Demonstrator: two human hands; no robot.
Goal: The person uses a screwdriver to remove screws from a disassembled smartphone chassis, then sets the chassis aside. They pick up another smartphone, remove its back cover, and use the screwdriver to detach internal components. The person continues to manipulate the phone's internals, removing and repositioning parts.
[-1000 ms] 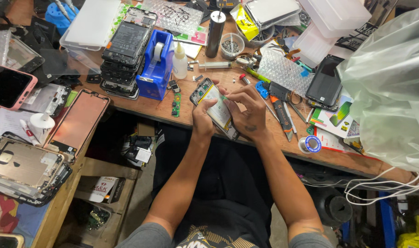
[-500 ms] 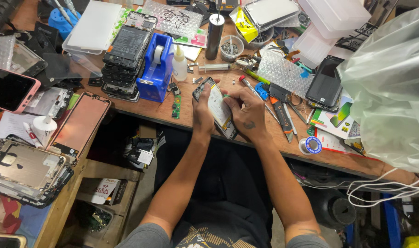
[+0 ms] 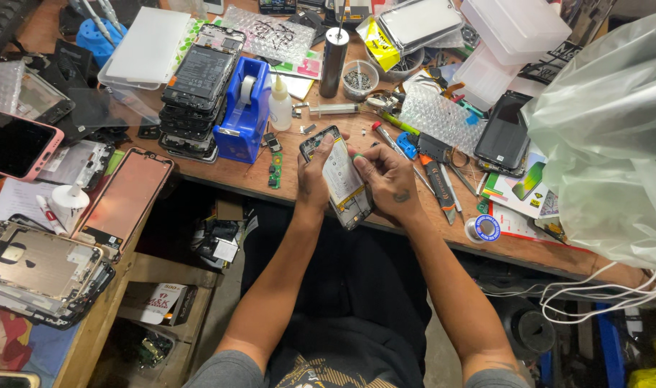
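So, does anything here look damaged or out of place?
The opened phone, held in the left hand and right hand, has no back cover, so its battery shows. Another stripped phone frame overhangs the side bench edge.

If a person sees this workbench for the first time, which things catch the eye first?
At the centre, the left hand and right hand together hold an opened phone with its pale battery showing. Just left of it stands a blue tape dispenser, and a large translucent plastic bag fills the right edge.
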